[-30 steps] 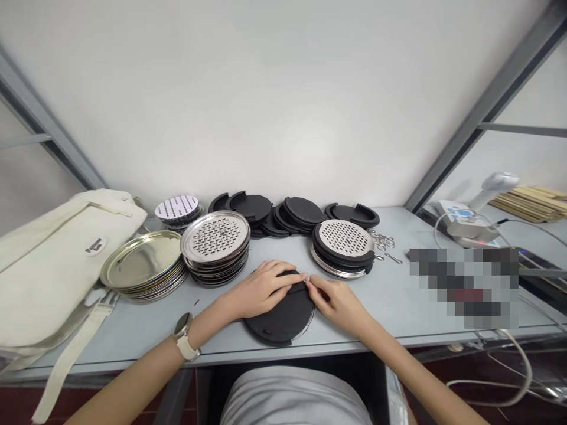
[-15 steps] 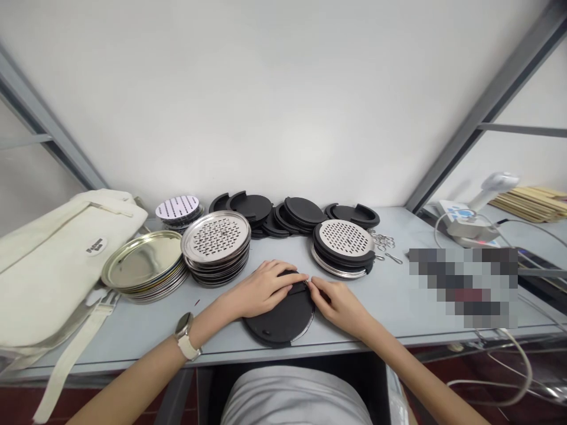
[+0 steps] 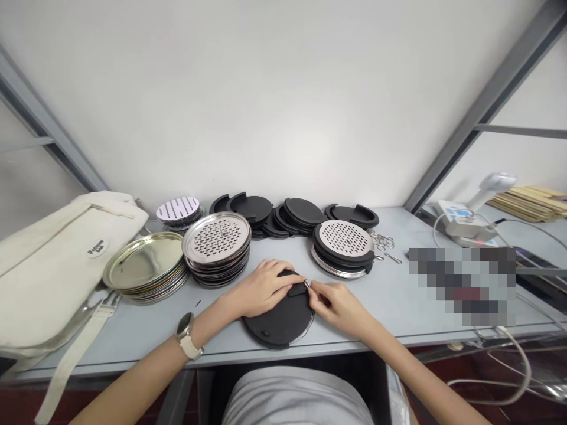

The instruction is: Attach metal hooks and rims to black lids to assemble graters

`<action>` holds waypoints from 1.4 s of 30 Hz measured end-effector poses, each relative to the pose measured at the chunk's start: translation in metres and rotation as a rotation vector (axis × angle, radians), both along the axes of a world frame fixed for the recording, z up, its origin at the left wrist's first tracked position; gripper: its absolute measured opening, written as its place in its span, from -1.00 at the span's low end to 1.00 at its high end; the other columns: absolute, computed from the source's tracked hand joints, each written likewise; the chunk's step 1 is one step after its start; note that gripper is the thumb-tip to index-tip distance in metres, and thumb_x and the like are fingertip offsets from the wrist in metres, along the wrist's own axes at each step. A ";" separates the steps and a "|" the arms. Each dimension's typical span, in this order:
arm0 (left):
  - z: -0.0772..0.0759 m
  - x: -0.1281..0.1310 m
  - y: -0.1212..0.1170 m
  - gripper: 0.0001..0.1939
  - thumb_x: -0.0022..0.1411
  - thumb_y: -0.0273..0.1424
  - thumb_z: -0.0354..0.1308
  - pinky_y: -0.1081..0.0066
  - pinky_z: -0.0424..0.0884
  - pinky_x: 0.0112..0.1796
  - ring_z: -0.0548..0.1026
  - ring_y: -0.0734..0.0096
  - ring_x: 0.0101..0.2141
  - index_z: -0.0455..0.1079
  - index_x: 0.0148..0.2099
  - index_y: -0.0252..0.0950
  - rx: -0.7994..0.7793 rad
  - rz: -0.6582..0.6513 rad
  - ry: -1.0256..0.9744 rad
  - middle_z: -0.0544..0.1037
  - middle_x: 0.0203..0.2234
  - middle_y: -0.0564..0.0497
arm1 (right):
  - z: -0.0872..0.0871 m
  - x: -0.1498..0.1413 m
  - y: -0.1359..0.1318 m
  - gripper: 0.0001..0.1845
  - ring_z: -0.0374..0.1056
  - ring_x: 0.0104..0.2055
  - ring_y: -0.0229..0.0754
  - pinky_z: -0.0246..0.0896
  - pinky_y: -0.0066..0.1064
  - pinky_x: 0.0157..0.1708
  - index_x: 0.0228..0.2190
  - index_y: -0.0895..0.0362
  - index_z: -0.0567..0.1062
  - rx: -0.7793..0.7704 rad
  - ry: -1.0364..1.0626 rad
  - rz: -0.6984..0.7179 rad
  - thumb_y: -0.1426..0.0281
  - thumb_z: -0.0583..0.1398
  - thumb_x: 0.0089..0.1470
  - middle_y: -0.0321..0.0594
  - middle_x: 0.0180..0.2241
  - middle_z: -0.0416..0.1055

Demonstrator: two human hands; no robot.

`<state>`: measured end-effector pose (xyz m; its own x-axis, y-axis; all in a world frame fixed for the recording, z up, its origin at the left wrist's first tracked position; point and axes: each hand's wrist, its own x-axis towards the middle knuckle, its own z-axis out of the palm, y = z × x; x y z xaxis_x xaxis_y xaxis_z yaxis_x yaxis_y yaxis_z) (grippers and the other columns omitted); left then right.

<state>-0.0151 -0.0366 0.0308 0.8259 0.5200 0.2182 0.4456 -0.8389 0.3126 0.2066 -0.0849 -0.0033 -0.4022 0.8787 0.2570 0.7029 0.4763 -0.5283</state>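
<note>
A round black disc (image 3: 280, 319), with a strip of shiny metal rim showing at its lower right, lies flat near the table's front edge. My left hand (image 3: 266, 289) rests over its upper left part, fingers closed on it and the index finger reaching to the upper right edge. At that edge my right hand (image 3: 332, 300) pinches a small metal wire clip (image 3: 307, 283) between thumb and index finger. The clip touches or nearly touches the disc; its far end is hidden by my fingers.
Stacked along the wall are grater discs (image 3: 217, 239), gold-coloured lids (image 3: 144, 260), black round holders (image 3: 303, 211) and a grater in a black holder (image 3: 346, 239). Loose wire clips (image 3: 384, 241) lie beside it. A cream bag (image 3: 66, 260) is at left, a scanner (image 3: 491, 186) at right.
My right hand has shifted slightly, and more of the metal clip shows between my fingertips. My left index finger has drawn back a little from it.
</note>
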 end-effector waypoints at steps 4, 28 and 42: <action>0.000 0.000 0.000 -0.63 0.41 -0.42 -0.12 0.24 0.22 0.04 0.34 0.26 -0.02 0.29 0.19 -0.09 0.017 -0.002 -0.001 0.38 -0.02 -0.04 | -0.001 0.000 -0.001 -0.73 0.02 -0.64 -0.34 -0.10 -0.49 -0.57 -0.54 0.10 0.28 0.016 -0.019 -0.001 0.41 0.01 0.21 -0.42 -0.67 0.13; -0.001 -0.001 0.000 -0.64 0.41 -0.45 -0.12 0.25 0.22 0.03 0.34 0.26 -0.02 0.31 0.16 -0.13 0.002 -0.009 -0.013 0.40 -0.02 -0.05 | 0.000 0.004 0.000 -0.69 -0.04 -0.61 -0.36 -0.15 -0.48 -0.57 -0.62 0.10 0.13 -0.091 0.031 0.043 0.44 0.02 0.14 -0.45 -0.66 0.01; -0.005 -0.002 -0.006 -0.69 0.41 -0.51 -0.21 0.26 0.31 0.00 0.39 0.28 -0.08 0.31 0.04 -0.27 -0.077 0.132 -0.266 0.44 -0.11 -0.10 | 0.000 -0.002 -0.006 -0.81 0.21 -0.45 -0.24 0.13 -0.40 -0.41 -0.37 0.11 0.32 0.264 0.081 0.040 0.43 -0.01 0.29 -0.26 -0.49 0.28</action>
<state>-0.0170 -0.0430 0.0263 0.6694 0.6424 0.3731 0.4431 -0.7484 0.4936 0.2051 -0.0912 -0.0034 -0.4039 0.7611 0.5075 0.6413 0.6312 -0.4363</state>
